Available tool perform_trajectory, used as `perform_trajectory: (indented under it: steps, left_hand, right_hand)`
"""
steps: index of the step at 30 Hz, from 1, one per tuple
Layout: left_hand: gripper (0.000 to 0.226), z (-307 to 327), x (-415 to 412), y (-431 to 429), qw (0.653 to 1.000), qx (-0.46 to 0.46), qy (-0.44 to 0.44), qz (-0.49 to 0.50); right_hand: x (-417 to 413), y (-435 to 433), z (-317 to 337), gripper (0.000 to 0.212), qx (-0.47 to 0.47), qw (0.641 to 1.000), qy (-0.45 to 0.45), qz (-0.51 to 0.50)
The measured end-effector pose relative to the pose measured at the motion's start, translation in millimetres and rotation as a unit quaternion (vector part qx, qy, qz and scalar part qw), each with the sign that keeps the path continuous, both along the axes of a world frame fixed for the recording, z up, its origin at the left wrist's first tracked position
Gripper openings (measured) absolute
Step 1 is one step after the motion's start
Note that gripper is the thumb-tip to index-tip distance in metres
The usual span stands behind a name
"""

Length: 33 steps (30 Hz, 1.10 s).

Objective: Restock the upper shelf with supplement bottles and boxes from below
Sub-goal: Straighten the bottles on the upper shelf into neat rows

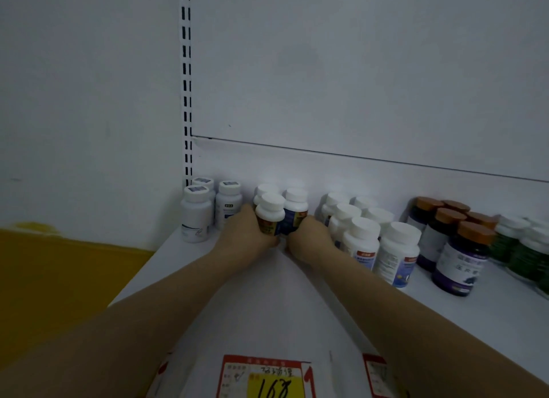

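On the white upper shelf [267, 308] stands a small cluster of white-capped bottles with yellow and blue labels [271, 216] near the back wall. My left hand [248, 234] wraps around the left side of the cluster, fingers curled round the front bottle. My right hand [310, 238] cups the right side, against the blue-labelled bottle [295, 212]. Both forearms reach up across the shelf. The fingertips are hidden behind the bottles.
Three pale white bottles [197, 213] stand at the shelf's left end by the slotted upright [186, 85]. To the right are several white bottles [362, 243], dark purple bottles with brown caps [460, 255], and green bottles [525, 249]. Price tags [264, 377] line the front edge.
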<state>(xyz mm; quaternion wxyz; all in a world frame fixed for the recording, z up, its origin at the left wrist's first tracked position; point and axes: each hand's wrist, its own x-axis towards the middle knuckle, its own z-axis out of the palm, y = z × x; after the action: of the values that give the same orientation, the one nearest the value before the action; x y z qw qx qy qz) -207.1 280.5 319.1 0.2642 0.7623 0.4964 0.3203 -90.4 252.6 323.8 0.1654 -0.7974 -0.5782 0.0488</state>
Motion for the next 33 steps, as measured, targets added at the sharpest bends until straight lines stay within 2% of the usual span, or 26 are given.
perform_trajectory:
  steps: [3, 7, 12, 16, 20, 27, 33]
  left_hand:
    - [0.037, -7, 1, 7, 1.000, -0.004, -0.017, 0.021]
    - [0.051, -9, 2, 8, 0.999, 0.009, -0.008, 0.034]
    - [0.038, -6, 1, 5, 0.999, 0.012, 0.004, 0.033]
    - [0.047, -8, -5, 2, 0.999, 0.003, -0.026, 0.020]
    - [0.054, -6, -6, -4, 0.999, 0.013, -0.031, 0.020]
    - [0.060, -6, -4, -8, 0.999, 0.014, -0.031, 0.031]
    - [0.067, -6, -3, -7, 0.999, 0.010, -0.016, 0.032]
  right_hand:
    - [-1, 2, -2, 0.031, -0.004, 1.000, -0.009, -0.004]
    - [-1, 2, -2, 0.035, 0.014, 0.999, 0.034, -0.035]
    - [-2, 2, -2, 0.040, 0.050, 0.988, 0.117, -0.082]
    - [-4, 5, -5, 0.046, 0.098, 0.971, 0.192, -0.107]
    - [-6, 8, -6, 0.042, 0.097, 0.973, 0.176, -0.109]
    - [-8, 12, -5, 0.049, 0.082, 0.977, 0.135, -0.143]
    - [-14, 9, -2, 0.049, 0.085, 0.976, 0.135, -0.150]
